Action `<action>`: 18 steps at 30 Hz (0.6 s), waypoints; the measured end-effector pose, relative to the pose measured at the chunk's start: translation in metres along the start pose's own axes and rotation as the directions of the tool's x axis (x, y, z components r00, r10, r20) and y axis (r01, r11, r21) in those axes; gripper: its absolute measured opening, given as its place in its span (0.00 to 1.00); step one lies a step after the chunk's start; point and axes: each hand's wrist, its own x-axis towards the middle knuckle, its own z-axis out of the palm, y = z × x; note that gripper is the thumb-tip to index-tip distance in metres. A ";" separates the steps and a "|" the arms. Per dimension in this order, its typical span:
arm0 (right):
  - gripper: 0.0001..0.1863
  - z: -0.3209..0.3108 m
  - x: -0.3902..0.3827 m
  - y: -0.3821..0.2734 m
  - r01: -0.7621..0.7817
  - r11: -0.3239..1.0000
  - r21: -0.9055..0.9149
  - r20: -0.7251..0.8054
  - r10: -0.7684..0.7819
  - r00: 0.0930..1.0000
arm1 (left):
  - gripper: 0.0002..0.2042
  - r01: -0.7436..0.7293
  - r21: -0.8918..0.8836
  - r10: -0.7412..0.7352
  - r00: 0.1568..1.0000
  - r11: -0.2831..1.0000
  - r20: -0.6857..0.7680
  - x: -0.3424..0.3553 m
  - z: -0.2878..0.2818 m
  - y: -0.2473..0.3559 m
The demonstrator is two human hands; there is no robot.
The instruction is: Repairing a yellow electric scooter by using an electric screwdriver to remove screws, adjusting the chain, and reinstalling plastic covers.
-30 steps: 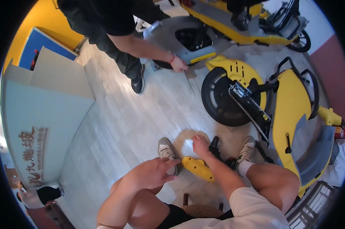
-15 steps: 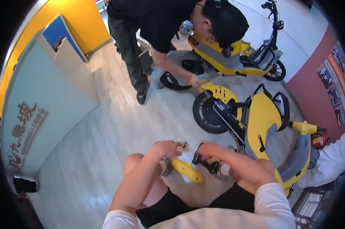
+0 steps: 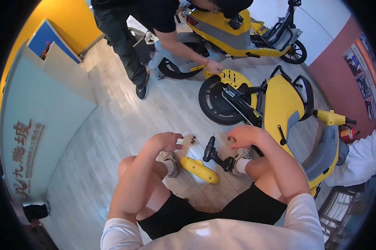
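Yellow plastic cover [image 3: 199, 169] lies on the pale wood-look floor [image 3: 113, 125] between the seated person's two shoes, with a black cordless drill [image 3: 215, 155] on the floor just beside it, towards the right shoe. The left hand [image 3: 168, 141] hovers above the floor near a few small screws [image 3: 192, 139]; its fingers are loosely curled and hold nothing. The right hand [image 3: 244, 136] hangs above the drill, fingers bent downward and apart, also empty. Just past the right hand, a yellow scooter [image 3: 279, 104] lies on its side, its black rear wheel [image 3: 216, 100] facing up. Farther off, another person in black bends over, one hand [image 3: 215, 66] on the yellow mudguard [image 3: 233, 79] above that wheel. A second yellow scooter [image 3: 238, 29] stands behind.
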 end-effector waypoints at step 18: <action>0.25 -0.004 0.013 0.018 0.060 0.998 0.017 0.032 -0.060 0.998 | 0.29 -0.085 -0.085 0.089 0.995 0.993 0.045 0.017 -0.034 0.011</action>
